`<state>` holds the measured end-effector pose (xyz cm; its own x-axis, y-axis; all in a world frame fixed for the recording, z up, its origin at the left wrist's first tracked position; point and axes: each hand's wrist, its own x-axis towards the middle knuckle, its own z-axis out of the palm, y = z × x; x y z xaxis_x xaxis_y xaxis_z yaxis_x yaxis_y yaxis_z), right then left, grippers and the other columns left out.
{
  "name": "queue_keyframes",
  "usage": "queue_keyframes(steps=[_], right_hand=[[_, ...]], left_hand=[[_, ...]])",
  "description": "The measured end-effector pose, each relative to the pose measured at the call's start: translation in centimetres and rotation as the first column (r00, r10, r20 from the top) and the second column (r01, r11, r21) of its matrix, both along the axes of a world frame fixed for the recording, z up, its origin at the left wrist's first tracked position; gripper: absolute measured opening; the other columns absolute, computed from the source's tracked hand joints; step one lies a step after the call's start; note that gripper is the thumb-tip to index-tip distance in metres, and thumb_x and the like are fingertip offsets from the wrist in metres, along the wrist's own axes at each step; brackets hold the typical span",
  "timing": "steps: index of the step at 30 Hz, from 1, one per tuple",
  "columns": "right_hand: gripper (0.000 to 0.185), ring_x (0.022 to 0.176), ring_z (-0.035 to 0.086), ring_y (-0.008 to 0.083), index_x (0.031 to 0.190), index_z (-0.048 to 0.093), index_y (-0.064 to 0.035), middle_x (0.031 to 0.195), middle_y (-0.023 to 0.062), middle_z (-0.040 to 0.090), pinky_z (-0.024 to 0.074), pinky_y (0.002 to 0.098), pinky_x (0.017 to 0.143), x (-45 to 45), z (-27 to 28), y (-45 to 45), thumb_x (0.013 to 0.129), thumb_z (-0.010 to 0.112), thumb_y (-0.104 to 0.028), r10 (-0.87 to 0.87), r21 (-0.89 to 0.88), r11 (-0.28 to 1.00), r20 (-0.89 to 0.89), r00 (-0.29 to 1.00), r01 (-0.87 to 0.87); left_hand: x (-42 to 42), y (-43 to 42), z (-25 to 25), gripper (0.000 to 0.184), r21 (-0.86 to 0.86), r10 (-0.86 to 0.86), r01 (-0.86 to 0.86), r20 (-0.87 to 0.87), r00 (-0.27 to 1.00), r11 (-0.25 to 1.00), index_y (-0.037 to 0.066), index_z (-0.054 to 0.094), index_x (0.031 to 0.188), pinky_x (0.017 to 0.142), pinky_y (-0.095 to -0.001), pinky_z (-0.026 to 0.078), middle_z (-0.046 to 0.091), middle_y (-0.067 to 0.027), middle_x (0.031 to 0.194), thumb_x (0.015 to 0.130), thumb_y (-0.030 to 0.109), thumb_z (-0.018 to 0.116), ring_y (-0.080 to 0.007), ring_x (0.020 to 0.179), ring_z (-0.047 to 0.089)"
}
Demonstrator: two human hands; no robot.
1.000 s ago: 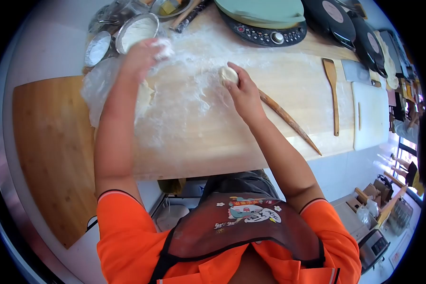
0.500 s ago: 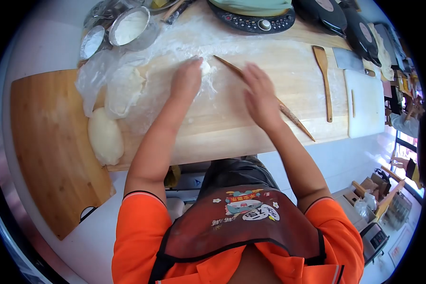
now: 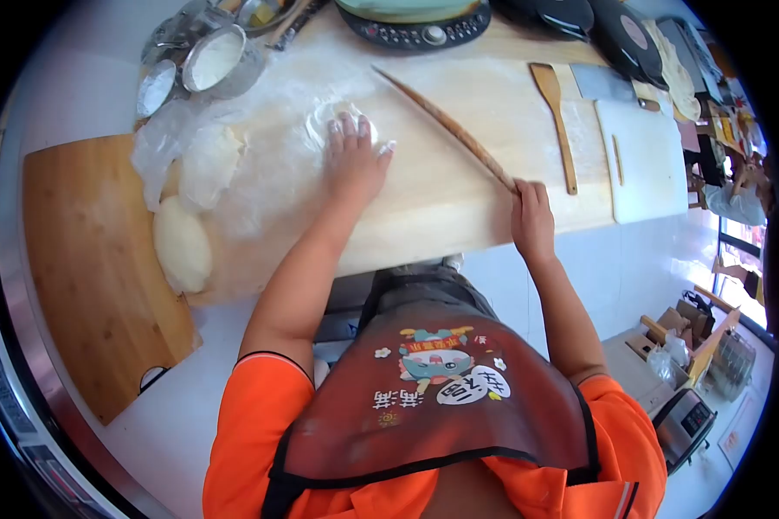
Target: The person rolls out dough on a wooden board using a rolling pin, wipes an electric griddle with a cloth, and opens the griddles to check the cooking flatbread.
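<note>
My left hand [image 3: 355,156] lies with fingers spread on a small flattened piece of dough [image 3: 320,121] on the floured board [image 3: 424,208]; flour coats its fingertips. My right hand [image 3: 532,221] is closed around the near end of a long, tapered wooden rolling pin [image 3: 459,130], which slants away to the upper left with its far tip by the board's middle. A large smooth lump of dough [image 3: 183,246] rests at the board's left edge, beside more dough under clear plastic [image 3: 208,164].
Metal bowls of flour [image 3: 215,60] stand at the back left. A round electric griddle [image 3: 415,30] is at the back. To the right lie a wooden spatula [image 3: 556,121], a cleaver [image 3: 603,84] and a white cutting board [image 3: 645,164]. A wooden panel [image 3: 95,268] is at the left.
My right hand has moved back toward me and taken hold of the rolling pin's near end. My left hand has opened out and now presses flat on the small dough.
</note>
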<state>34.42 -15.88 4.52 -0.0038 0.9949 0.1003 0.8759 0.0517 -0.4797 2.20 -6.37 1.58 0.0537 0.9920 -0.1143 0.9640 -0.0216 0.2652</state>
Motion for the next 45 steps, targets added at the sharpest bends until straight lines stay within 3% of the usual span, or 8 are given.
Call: queue_keyframes(steps=[6, 9, 13, 19, 29, 32, 41, 45], right_hand=[[0.027, 0.094, 0.064, 0.0398, 0.119, 0.061, -0.0073, 0.109, 0.0156, 0.061, 0.0543, 0.0478, 0.078, -2.2, 1.5, 2.0, 0.093, 0.058, -0.001, 0.152, 0.091, 0.985, -0.068, 0.986, -0.145], [0.028, 0.093, 0.064, 0.0394, 0.117, 0.062, -0.0065, 0.108, 0.0158, 0.061, 0.0543, 0.0478, 0.078, -3.7, 1.6, 2.6, 0.09, 0.058, 0.0, 0.327, 0.147, 0.939, -0.109, 0.939, -0.31], [0.025, 0.099, 0.062, 0.0376, 0.113, 0.063, -0.0044, 0.107, 0.0138, 0.061, 0.0536, 0.0458, 0.081, -6.3, 0.3, 3.1, 0.088, 0.059, -0.001, 0.427, 0.083, 0.904, -0.15, 0.892, -0.419], [0.064, 0.152, 0.031, 0.0308, 0.151, 0.046, -0.0053, 0.157, 0.0148, 0.044, 0.0207, 0.0529, 0.124, -7.5, -4.3, 13.8, 0.106, 0.043, -0.05, 0.232, 0.109, 0.953, 0.328, 0.916, -0.281], [0.073, 0.158, 0.023, 0.0265, 0.163, 0.03, -0.0104, 0.169, 0.01, 0.031, 0.0135, 0.0508, 0.128, -7.1, -1.8, 8.7, 0.106, 0.033, -0.056, 0.526, -0.172, 0.847, 0.406, 0.747, -0.503], [0.071, 0.157, 0.023, 0.0257, 0.159, 0.037, -0.0083, 0.168, 0.0105, 0.032, 0.0165, 0.0512, 0.128, -7.9, -3.8, 18.0, 0.107, 0.031, -0.057, 0.399, -0.014, 0.894, 0.479, 0.782, -0.448], [0.072, 0.157, 0.025, 0.028, 0.162, 0.033, -0.0101, 0.168, 0.0098, 0.033, 0.0166, 0.0529, 0.128, -5.3, -0.1, 5.2, 0.105, 0.039, -0.054, 0.582, -0.152, 0.813, 0.258, 0.771, -0.563], [0.068, 0.156, 0.026, 0.0283, 0.159, 0.037, -0.0096, 0.166, 0.0085, 0.035, 0.0181, 0.0548, 0.126, -6.3, -3.0, 15.6, 0.108, 0.034, -0.054, 0.523, 0.009, 0.814, 0.424, 0.74, -0.58]], left_hand=[[4.1, -4.5, 1.6, 0.082, -0.222, 0.038, -0.019, 0.083, 0.996, 0.975, 0.011, 0.023, 0.165, 0.126, -0.0614, 0.003, 0.006, -0.0207, 0.173, 0.101, 0.052, 0.055, -0.0439, 0.159, 0.002], [-3.2, -2.8, 2.0, 0.079, 0.277, -0.099, -0.001, 0.346, 0.933, 0.961, 0.011, 0.024, 0.164, 0.127, -0.0567, 0.007, 0.016, -0.0202, 0.172, 0.1, 0.033, 0.063, -0.0409, 0.159, 0.013], [-9.9, -0.6, -0.3, 0.073, 0.142, -0.134, 0.143, -0.072, 0.988, 0.98, 0.007, 0.031, 0.161, 0.127, -0.0561, 0.017, 0.024, -0.0202, 0.169, 0.1, 0.034, 0.062, -0.038, 0.156, 0.023], [-11.0, 7.3, -3.0, 0.066, 0.188, -0.175, 0.22, -0.229, 0.958, 0.957, 0.01, 0.037, 0.159, 0.127, -0.0562, 0.016, 0.026, -0.0106, 0.17, 0.103, 0.041, 0.053, -0.0309, 0.157, 0.023], [-10.5, -1.2, -2.8, 0.067, 0.184, -0.199, 0.215, -0.101, 0.975, 0.959, 0.011, 0.035, 0.161, 0.128, -0.0577, 0.012, 0.024, -0.0111, 0.172, 0.103, 0.039, 0.055, -0.0302, 0.158, 0.021], [-10.1, 7.6, -3.4, 0.068, 0.278, 0.038, 0.014, -0.182, 0.982, 0.961, 0.011, 0.034, 0.162, 0.127, -0.0609, 0.012, 0.024, -0.0111, 0.172, 0.105, 0.044, 0.05, -0.0306, 0.158, 0.021], [-8.3, -5.9, -1.3, 0.074, 0.061, -0.174, 0.181, -0.101, 0.98, 0.982, 0.012, 0.031, 0.163, 0.127, -0.0611, 0.005, 0.019, -0.0066, 0.173, 0.103, 0.051, 0.05, -0.03, 0.16, 0.016], [-10.0, 4.9, -3.6, 0.07, 0.273, -0.041, 0.084, -0.161, 0.986, 0.958, 0.015, 0.03, 0.164, 0.126, -0.0619, 0.008, 0.022, -0.0073, 0.173, 0.104, 0.047, 0.05, -0.0306, 0.16, 0.017]])
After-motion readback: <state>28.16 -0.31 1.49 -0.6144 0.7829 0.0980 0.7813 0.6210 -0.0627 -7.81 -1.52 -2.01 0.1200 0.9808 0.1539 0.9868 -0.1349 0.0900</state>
